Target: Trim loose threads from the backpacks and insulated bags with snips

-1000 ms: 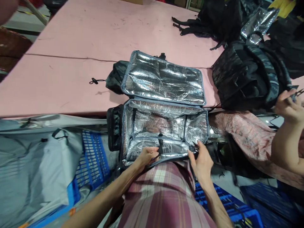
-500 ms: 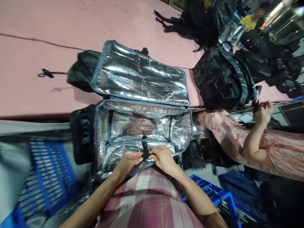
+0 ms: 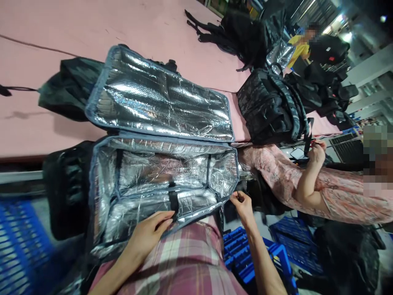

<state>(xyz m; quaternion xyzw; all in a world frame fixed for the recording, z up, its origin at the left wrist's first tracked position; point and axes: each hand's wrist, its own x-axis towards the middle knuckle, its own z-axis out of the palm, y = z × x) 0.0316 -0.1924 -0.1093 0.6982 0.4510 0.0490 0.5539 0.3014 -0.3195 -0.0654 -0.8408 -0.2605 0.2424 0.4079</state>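
Observation:
An insulated bag (image 3: 162, 169) with a silver foil lining and grey-blue edging lies open against my plaid shirt. Its foil-lined lid (image 3: 166, 98) is folded back onto the pink table. My left hand (image 3: 147, 233) is at the near rim, thumb and fingertips closed at the lower end of a black strap (image 3: 173, 200) inside the bag. At the bag's near right corner, my right hand (image 3: 245, 208) is closed, fingertips by the edging. A small dark thing shows among its fingers, too small to name.
Beyond the bag stretches a pink table (image 3: 76, 24). A dark camouflage backpack (image 3: 267, 106) stands to the right, near a co-worker in a floral garment (image 3: 285, 180). Blue plastic crates (image 3: 245, 254) sit below on the right and left. More black bags (image 3: 245, 32) are piled behind.
My hands were together at the strap by the near rim. The right hand has moved right to the bag's corner; the left stays by the strap. My view has shifted, so the bag appears further left.

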